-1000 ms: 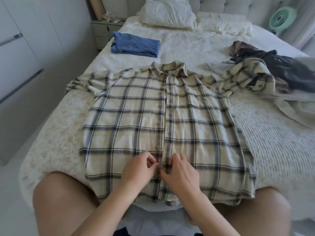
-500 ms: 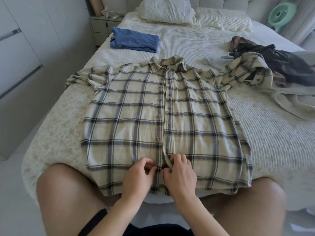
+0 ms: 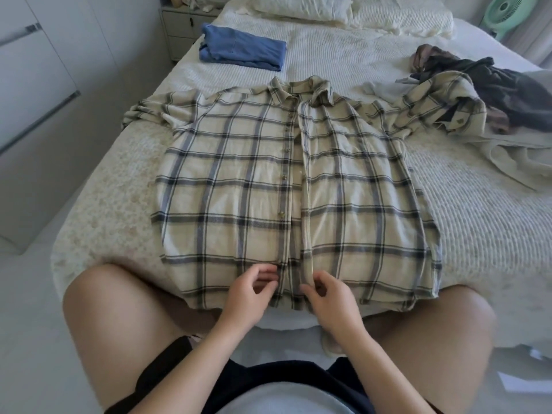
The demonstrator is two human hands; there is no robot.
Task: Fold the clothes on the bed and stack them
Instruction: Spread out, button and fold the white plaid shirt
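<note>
A cream plaid shirt (image 3: pixel 239 186) lies flat, front up, on the bed (image 3: pixel 478 222) with its hem at the near edge and its sleeves spread out. My right hand (image 3: pixel 331 300) pinches the right front edge of the shirt just above the hem. My left hand (image 3: pixel 248 294) sits beside the button strip with its fingers curled; motion blur hides whether it holds cloth. The two front edges lie slightly apart down the middle. A folded blue garment (image 3: pixel 242 49) rests at the far left of the bed.
A heap of dark and pale unfolded clothes (image 3: pixel 501 97) lies at the right, under the shirt's right sleeve. Pillows (image 3: pixel 298 7) line the headboard, a nightstand (image 3: pixel 182 22) stands far left, and a green fan (image 3: pixel 504 10) far right. My bare knees press against the bed's near edge.
My hands have moved a little toward the hem and drawn apart; earlier they were pinched together at the shirt's front opening. The view has tilted downward.
</note>
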